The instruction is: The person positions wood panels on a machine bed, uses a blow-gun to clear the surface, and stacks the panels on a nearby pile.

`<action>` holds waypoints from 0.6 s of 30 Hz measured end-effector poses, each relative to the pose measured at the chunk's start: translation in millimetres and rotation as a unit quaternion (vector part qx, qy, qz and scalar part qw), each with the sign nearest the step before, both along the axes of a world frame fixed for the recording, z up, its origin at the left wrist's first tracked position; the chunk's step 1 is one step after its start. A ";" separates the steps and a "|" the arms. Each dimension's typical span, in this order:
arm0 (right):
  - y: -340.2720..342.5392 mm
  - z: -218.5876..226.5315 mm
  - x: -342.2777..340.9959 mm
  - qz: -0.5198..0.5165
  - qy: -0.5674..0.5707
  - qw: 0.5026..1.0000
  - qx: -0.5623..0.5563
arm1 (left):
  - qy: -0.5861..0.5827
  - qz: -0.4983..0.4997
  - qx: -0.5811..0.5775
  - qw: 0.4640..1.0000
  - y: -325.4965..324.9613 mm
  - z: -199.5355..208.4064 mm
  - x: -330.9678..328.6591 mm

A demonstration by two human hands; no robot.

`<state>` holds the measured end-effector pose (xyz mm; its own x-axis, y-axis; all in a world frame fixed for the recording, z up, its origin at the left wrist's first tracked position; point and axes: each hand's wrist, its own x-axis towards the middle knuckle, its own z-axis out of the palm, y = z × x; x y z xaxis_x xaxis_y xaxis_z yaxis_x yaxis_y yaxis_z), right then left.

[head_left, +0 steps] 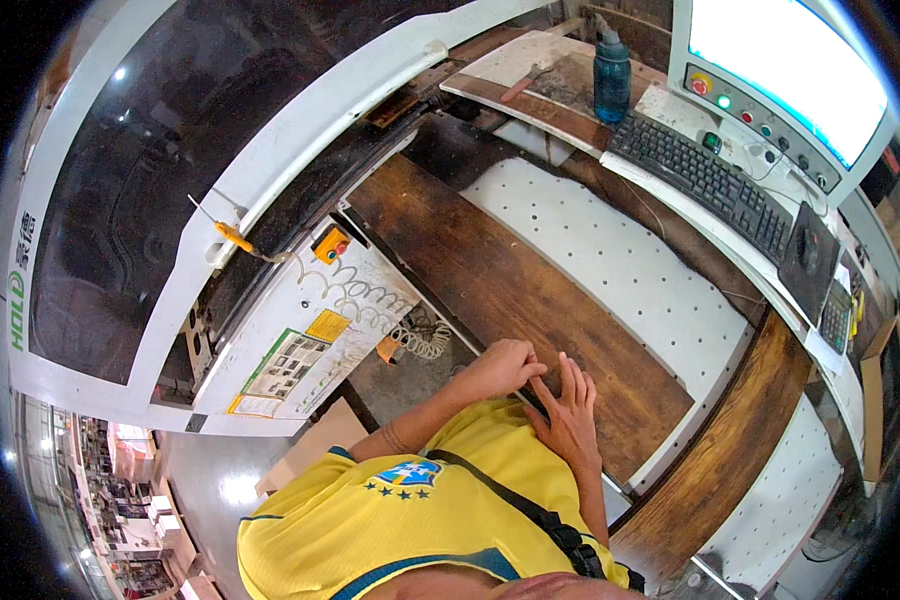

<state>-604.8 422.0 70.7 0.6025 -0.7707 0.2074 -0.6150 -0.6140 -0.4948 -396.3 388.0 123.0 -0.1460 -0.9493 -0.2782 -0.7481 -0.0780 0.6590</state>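
A long dark-brown wooden board lies in front of me, running from the far left toward the near right. At its near edge my left hand is closed, with the fingers curled in and the fingertips hidden. Whether anything small sits in that grip I cannot make out. Close beside it, my right hand rests on the board with its fingers stretched out. One finger of the right hand reaches to the left hand, and the two appear to touch there.
The board lies on a white perforated table; another wooden board is to the right. Beyond stand a keyboard, blue bottle and lit monitor. At left, a white machine cover carries an orange-handled air gun with a coiled hose.
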 end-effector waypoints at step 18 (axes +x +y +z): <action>-2.4 2.5 -3.9 0.015 -0.015 1.000 0.023 | 0.028 -0.006 0.017 0.999 -2.5 -11.0 7.6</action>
